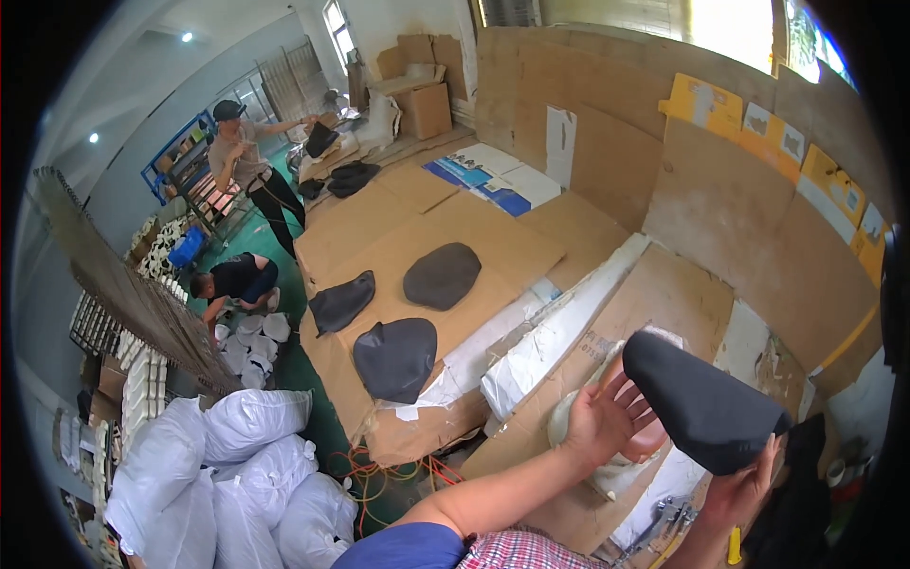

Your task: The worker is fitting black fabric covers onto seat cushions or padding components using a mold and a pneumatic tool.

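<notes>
My right hand (743, 487) grips the lower right end of a black seat-shaped cover (697, 403), which is held up tilted over the bench. Beside the cover's left edge, my left hand (607, 423) is open, fingers spread and palm up; whether its fingertips touch the cover I cannot tell. Partly hidden beneath both is a rounded white form (561, 424) with a reddish-brown patch. Three more black covers lie to the left on cardboard: a rounded one (443, 276), a pointed one (343, 302) and a wide one (396, 359).
Metal clamp-like hardware (658, 523) lies near the bench's front. Stuffed white sacks (256, 427) pile up at lower left, beside tangled orange and yellow hoses (379, 474). Tall cardboard sheets (749, 218) line the right side. One person (248, 161) stands and another (242, 280) crouches at left.
</notes>
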Available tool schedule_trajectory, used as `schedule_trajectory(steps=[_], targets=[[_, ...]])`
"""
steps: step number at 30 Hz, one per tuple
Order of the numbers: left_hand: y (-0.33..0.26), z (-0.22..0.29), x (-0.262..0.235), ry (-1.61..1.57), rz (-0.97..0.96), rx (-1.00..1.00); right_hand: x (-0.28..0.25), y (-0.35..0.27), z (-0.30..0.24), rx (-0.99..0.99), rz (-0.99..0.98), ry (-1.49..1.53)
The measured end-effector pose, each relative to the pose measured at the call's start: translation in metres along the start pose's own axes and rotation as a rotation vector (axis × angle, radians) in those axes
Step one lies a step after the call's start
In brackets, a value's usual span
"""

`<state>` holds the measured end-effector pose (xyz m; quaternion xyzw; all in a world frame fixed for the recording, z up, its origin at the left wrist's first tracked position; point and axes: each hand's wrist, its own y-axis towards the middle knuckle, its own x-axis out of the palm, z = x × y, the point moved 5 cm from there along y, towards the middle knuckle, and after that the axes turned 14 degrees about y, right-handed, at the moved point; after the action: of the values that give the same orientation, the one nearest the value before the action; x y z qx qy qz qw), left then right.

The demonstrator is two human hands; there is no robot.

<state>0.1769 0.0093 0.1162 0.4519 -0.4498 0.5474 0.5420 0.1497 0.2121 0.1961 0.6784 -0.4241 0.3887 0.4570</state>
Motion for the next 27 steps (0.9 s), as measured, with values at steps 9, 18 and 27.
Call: schedule_trajectory(steps=[9, 18, 27], targets=[[-0.007, -0.073, 0.007, 0.052, -0.202, -0.618, 0.028, 0.012, 0.034, -0.025, 0.040, -0.059], [0.055, 0.004, -0.015, -0.101, -0.122, -0.040, -0.001, -0.001, -0.001, -0.201, 0.384, -0.140], [0.096, 0.118, 0.028, 0.356, -0.109, 0.147, -0.045, 0.102, 0.019, -0.096, 0.187, -0.118]])
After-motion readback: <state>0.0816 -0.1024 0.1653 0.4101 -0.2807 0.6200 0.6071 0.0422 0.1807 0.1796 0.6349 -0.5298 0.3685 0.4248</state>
